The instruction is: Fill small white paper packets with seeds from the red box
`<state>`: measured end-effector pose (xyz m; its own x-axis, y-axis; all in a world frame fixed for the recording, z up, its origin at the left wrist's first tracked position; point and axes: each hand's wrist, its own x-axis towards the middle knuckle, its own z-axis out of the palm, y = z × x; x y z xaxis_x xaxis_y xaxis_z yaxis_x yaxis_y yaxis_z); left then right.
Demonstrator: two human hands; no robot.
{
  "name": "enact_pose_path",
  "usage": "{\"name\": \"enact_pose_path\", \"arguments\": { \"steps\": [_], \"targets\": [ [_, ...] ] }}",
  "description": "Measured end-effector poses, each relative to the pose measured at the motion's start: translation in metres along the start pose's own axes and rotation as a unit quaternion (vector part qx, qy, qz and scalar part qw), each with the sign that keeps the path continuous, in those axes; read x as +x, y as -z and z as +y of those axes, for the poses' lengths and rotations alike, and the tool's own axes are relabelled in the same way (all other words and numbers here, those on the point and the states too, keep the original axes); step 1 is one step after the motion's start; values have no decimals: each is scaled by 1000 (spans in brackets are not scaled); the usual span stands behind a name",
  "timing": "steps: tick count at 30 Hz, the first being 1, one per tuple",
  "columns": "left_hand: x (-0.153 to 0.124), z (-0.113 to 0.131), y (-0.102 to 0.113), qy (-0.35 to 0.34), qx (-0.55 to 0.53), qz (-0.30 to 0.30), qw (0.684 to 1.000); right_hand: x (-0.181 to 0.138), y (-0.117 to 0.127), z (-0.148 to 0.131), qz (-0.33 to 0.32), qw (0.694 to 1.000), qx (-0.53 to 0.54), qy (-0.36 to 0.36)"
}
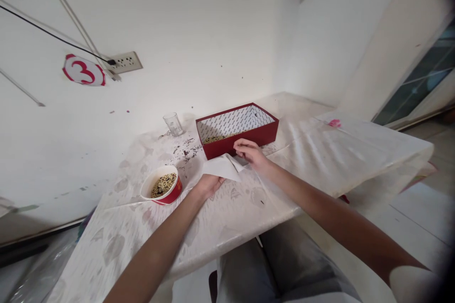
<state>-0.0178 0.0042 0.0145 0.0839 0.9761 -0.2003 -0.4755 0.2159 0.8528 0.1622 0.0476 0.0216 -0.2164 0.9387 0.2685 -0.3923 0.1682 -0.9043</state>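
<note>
My left hand (212,184) grips a folded piece of white paper (221,167) from below, its fingers mostly hidden under the sheet. My right hand (250,152) hovers by the front wall of an open dark red box (263,133), just above the paper's right side. Its fingers are curled together, and whatever they hold, if anything, is too small to make out. The box has a patterned white lining, with small grains visible along its left inside. Left of my left hand stands a red and white paper bowl (173,195) partly filled with mixed pale and dark grains.
A clear glass (173,124) stands near the wall, left of the box. Small dark bits (186,149) lie scattered on the plastic-covered table (320,151). A wall socket (126,62) with a plugged-in black cable sits at upper left. A pink mark (334,123) shows on the right.
</note>
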Motion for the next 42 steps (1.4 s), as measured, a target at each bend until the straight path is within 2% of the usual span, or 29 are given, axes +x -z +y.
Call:
{"name": "enact_pose_path", "arguments": {
  "steps": [6,10,13,17,19,22,25,28,34,42],
  "targets": [
    [4,-2,3,-3,-14,2,1000,0,1,0,-20,999,-34,16],
    [5,0,1,18,-21,-20,999,-4,1,-6,-29,989,-119,88],
    [5,1,1,22,-21,-36,999,-10,-1,-8,-22,959,-233,162],
    [7,0,2,10,-15,-50,999,-17,-5,-4,-16,897,-365,248],
    [9,-1,4,10,-11,-56,998,-19,-6,-1,-20,877,-403,261],
    [11,-3,7,13,-9,-60,998,-19,-6,0,-24,863,-430,263],
    [12,-5,9,19,-7,-54,998,-19,-5,-2,-49,868,-423,256],
    [12,-5,9,15,-12,-56,998,-18,-5,-4,-68,884,-410,216],
    [12,-3,8,24,-15,-86,996,-11,-1,-1,-42,929,-350,115],
    [10,-4,8,18,-15,-77,997,-15,-5,0,-49,905,-393,153]
  ]
}}
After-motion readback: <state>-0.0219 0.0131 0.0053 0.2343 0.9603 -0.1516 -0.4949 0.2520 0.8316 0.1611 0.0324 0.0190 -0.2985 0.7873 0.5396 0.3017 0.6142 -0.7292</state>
